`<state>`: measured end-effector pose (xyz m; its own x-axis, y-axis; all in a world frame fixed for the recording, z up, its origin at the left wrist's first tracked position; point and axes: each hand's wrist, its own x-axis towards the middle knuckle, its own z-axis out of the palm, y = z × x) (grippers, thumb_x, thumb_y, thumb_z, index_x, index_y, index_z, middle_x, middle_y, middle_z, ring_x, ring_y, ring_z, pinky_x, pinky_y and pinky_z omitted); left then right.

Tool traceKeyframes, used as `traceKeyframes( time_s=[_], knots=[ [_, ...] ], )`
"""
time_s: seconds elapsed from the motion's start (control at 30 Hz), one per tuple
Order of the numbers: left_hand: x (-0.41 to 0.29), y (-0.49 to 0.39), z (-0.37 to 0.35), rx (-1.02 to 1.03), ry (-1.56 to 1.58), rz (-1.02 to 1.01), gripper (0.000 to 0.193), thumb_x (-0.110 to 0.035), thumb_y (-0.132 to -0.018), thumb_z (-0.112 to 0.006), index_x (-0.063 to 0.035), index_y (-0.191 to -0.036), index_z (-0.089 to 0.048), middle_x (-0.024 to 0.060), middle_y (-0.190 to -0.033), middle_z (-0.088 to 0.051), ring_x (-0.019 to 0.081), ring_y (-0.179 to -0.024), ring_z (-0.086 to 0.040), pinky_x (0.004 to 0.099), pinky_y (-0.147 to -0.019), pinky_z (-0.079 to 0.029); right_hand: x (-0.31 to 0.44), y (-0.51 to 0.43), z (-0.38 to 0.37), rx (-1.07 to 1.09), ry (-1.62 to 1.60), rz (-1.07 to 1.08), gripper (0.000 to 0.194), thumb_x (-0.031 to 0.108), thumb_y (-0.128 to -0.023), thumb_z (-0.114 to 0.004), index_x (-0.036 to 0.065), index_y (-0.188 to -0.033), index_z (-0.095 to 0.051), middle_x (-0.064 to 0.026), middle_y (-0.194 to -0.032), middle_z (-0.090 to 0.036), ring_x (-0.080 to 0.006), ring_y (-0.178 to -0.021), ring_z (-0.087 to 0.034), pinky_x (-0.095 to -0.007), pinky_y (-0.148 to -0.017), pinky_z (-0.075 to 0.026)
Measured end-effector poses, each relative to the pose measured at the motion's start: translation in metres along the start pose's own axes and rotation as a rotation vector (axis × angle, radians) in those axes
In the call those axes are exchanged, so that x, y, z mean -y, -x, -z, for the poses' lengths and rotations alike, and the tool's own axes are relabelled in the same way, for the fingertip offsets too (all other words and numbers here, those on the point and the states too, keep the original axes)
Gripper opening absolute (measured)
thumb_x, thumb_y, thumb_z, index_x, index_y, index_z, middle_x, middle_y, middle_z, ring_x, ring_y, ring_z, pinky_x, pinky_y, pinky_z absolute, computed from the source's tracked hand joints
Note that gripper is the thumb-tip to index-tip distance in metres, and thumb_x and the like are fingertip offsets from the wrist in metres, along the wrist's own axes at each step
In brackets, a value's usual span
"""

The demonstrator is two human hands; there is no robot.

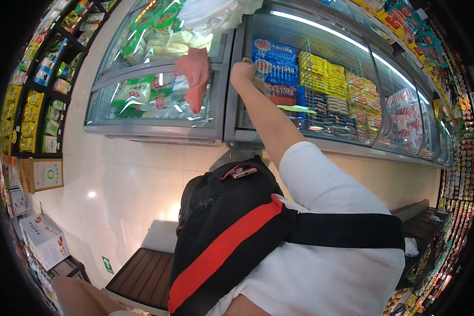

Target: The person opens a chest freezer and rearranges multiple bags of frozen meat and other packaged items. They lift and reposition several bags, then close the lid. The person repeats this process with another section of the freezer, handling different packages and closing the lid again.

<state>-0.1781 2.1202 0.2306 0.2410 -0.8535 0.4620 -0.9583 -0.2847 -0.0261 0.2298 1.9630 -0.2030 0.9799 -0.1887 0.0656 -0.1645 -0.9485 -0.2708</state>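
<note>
My right hand (243, 73) reaches to the left edge of the right-hand glass-topped freezer (232, 118), its fingers bent beside blue sausage packs (274, 63). What the fingertips touch is hidden. A beige shape beside the wrist may be a reflection. Red packs (280, 94) lie below the blue ones, and yellow packs (324, 75) stand behind a wire divider. A pink cloth (195, 79) lies on the glass of the left-hand freezer (150, 128), near a clear plastic bag (221, 14). My left hand is out of view.
A black and red bag (229, 233) hangs in front of my body, with a phone (245, 172) at its top. Dark slatted platforms (142, 276) stand below. Stocked shelves (39, 91) and cardboard boxes (43, 241) line the left; more shelves curve along the right.
</note>
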Motion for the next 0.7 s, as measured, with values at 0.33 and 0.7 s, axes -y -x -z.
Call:
traceKeyframes(
  time_s=[0.33, 0.7],
  knots=[
    [-0.034, 0.123, 0.039, -0.419, -0.216, 0.364, 0.059, -0.025, -0.105, -0.063, -0.0043, -0.157, -0.044, 0.0168, -0.159, -0.045, 0.0329, -0.143, -0.046, 0.0494, -0.118, -0.038, -0.056, 0.188, 0.045, 0.503, 0.14, 0.315, 0.02, 0.014, -0.091, -0.068, 0.002, -0.1, -0.081, -0.0209, -0.101, -0.079, -0.0347, -0.09, -0.078, -0.0468, -0.08, -0.063],
    [0.081, 0.283, -0.202, -0.506, 1.408, 1.625, 0.061, -0.028, -0.109, -0.066, 0.0038, -0.157, -0.045, 0.0144, -0.145, -0.06, 0.0213, -0.132, -0.059, 0.0351, -0.109, -0.048, 0.135, 0.217, 0.108, 0.469, -0.964, 0.77, 0.053, 0.021, -0.102, -0.068, -0.002, -0.149, -0.058, -0.0172, -0.146, -0.063, -0.0302, -0.134, -0.059, -0.0431, -0.114, -0.045]
  ],
)
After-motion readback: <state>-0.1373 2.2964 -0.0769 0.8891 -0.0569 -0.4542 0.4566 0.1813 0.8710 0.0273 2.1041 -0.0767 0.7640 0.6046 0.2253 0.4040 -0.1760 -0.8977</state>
